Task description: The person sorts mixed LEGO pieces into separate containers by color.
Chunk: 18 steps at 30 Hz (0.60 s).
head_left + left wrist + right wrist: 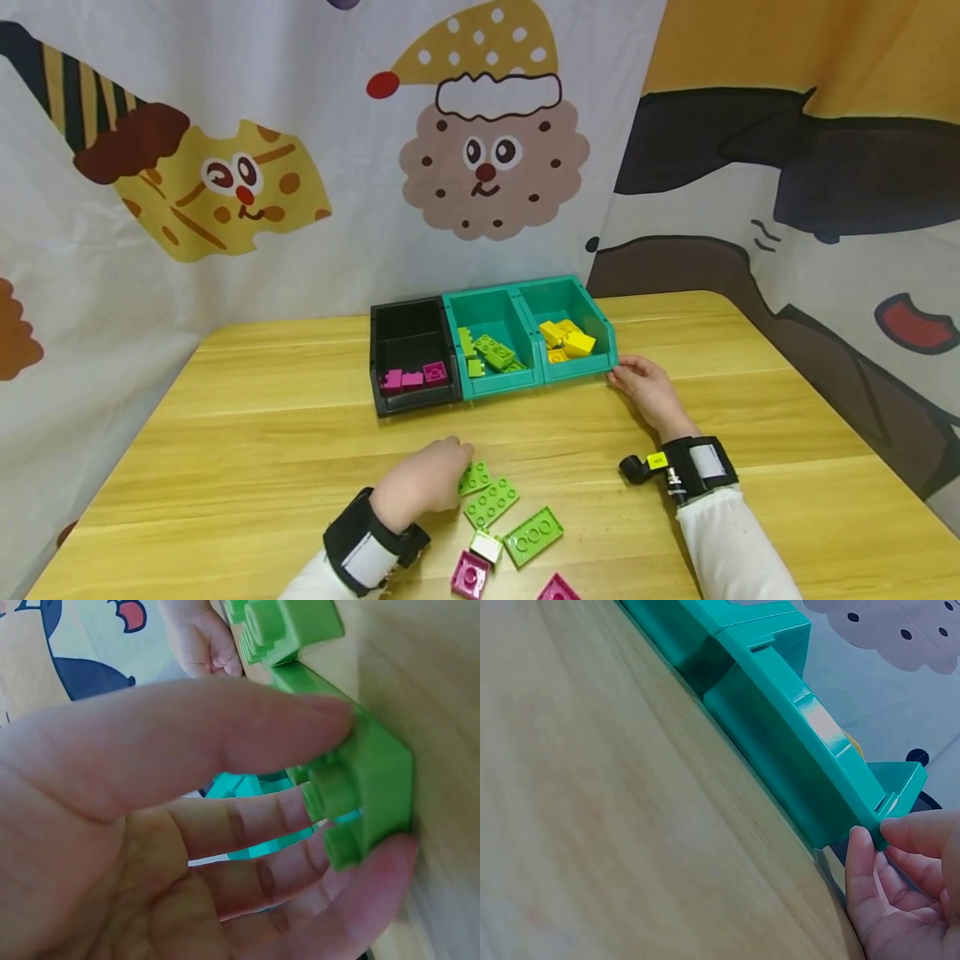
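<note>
In bins (501, 387): magenta (435, 372), green (498, 357), yellow bricks (577, 343) | pinching: left grip (426, 477), green brick (386, 772) / right grip (651, 389), bin corner (611, 353)

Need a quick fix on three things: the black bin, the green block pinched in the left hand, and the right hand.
Black bin (420, 402): head view, on its front wall.
Pinched green block (387, 780): left wrist view, on its studless face.
Right hand (651, 393): head view, on its back.

Wood-grain table (262, 417) beneath black bin (411, 337), teal bins (504, 383), loose bricks (534, 536).
</note>
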Tool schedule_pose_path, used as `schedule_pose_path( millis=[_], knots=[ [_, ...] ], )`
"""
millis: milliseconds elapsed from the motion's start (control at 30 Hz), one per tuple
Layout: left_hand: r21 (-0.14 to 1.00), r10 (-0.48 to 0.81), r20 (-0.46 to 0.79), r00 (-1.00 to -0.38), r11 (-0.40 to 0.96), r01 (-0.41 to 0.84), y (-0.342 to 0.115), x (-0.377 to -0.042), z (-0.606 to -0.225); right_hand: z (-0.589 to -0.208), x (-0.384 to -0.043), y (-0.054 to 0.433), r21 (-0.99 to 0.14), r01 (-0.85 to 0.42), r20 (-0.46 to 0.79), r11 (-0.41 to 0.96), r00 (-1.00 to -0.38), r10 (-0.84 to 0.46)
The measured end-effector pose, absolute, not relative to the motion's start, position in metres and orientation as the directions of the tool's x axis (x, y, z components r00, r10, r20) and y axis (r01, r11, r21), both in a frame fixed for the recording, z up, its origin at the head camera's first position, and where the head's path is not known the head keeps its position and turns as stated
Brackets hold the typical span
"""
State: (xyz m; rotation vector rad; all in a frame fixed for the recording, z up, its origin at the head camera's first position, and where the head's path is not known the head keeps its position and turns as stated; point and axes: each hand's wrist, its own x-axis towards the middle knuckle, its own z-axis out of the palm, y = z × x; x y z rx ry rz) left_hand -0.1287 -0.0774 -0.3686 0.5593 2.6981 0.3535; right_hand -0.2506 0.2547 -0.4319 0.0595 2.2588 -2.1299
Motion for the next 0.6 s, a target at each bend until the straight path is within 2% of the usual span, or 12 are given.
schedule_pose_path(
  millis=[600],
  knots=[
    [0.321,0.445,-0.272,-0.853,0.878,0.355,-0.0791,-0.1314,-0.3716,-0.4331,-0.2513,0.2543,-0.998,0.05,-0.05,0.045,-0.999,0.002]
  ],
)
